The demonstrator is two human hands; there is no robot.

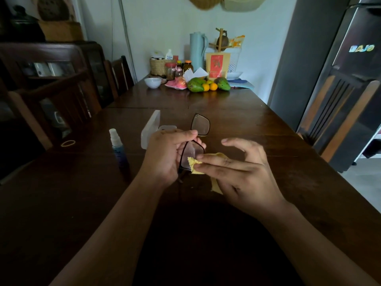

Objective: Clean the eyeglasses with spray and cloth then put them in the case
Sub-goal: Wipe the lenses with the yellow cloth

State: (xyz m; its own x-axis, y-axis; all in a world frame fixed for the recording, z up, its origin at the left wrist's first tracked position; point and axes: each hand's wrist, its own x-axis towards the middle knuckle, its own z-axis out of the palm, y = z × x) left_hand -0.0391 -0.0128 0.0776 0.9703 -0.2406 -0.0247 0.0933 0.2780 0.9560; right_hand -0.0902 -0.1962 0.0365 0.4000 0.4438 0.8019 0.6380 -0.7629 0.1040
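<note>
Black-framed eyeglasses are held above the dark wooden table, turned so one lens points up and away and the other sits near my palms. My left hand grips the frame at the bridge. My right hand pinches a yellow cloth against the nearer lens, index finger lifted. A small blue spray bottle with a clear cap stands upright to the left. The clear eyeglass case lies open just behind my left hand, lid raised.
A rubber band lies at the table's left edge. Fruit, a white bowl, jars and a jug crowd the far end. Chairs line the left side, and a fridge and a chair stand right.
</note>
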